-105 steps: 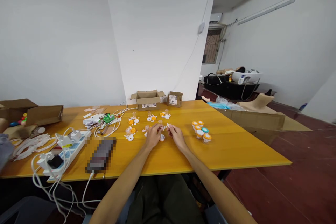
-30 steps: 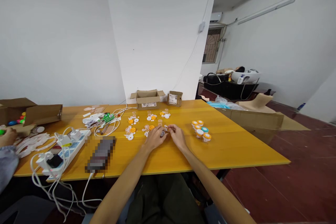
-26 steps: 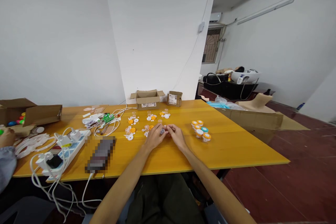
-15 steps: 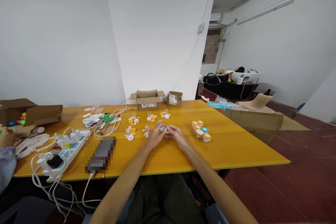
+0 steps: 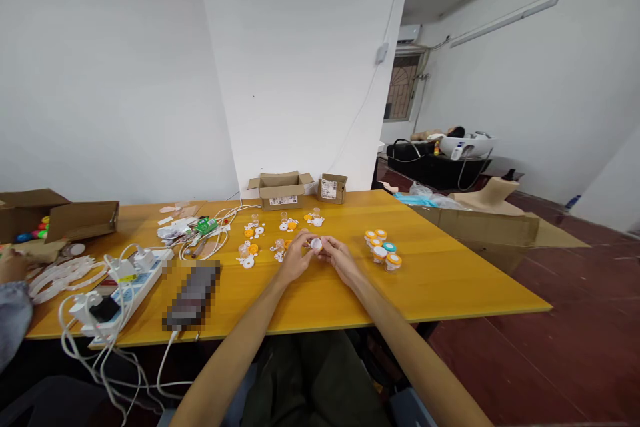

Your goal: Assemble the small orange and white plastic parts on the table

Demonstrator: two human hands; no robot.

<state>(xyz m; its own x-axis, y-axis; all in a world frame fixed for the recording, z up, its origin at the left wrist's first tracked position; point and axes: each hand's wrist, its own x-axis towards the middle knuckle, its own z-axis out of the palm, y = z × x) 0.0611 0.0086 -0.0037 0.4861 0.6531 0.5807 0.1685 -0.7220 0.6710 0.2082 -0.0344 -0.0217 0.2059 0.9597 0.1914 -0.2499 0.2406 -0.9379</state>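
Between my hands, above the table, is a small round white-topped container (image 5: 316, 244). My left hand (image 5: 295, 260) grips its left side with thumb and fingers. From the right, the fingers of my right hand (image 5: 340, 260) close on the same container, hiding part of its side. Small groups of loose parts lie beyond and left of my hands: clear cups (image 5: 284, 217), orange rings (image 5: 253, 249) and white discs (image 5: 249, 263). Right of my right hand stand several assembled round containers with orange rims (image 5: 394, 259), one with a teal rim (image 5: 390, 247).
Two cardboard boxes (image 5: 283, 200) stand at the table's back edge. To the left are a phone (image 5: 194, 297), a power strip (image 5: 133, 290) with tangled white cables, and an open carton (image 5: 85, 219) of coloured balls. Another person's sleeve (image 5: 15, 313) shows at the far left.
The container in my hands has shifted slightly right and tipped so that its white round top shows more. Both hands keep hold. The other person's hand at far left has moved a little.
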